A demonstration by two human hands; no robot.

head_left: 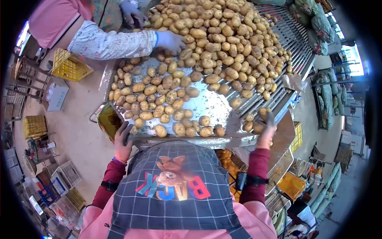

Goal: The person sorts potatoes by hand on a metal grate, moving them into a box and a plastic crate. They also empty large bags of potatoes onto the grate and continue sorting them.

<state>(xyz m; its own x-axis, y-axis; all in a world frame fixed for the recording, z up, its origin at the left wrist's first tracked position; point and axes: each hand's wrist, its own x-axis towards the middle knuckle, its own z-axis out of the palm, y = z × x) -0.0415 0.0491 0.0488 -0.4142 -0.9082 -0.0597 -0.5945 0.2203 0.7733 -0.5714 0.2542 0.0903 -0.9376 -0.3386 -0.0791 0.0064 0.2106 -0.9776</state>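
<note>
A big heap of potatoes [238,44] covers the metal sorting table [211,104], with a looser group of potatoes [159,101] nearer its front left. My left hand [124,140], in a dark-fingered glove, is at the front left corner, its fingers apart and holding nothing, close to the nearest potatoes. At the front right, my right hand [267,133] is seen edge-on and slightly blurred. Its gloved fingers are stretched out beside a few potatoes [248,126] on the slats, with one potato [263,113] right at the fingertips.
Across the table at the left, a co-worker's gloved hand [171,42] reaches into the heap. A slatted rack [292,36] slopes down on the right. An open sack [109,121] hangs by the left corner. Yellow crates [71,65] and filled green sacks [326,95] stand around.
</note>
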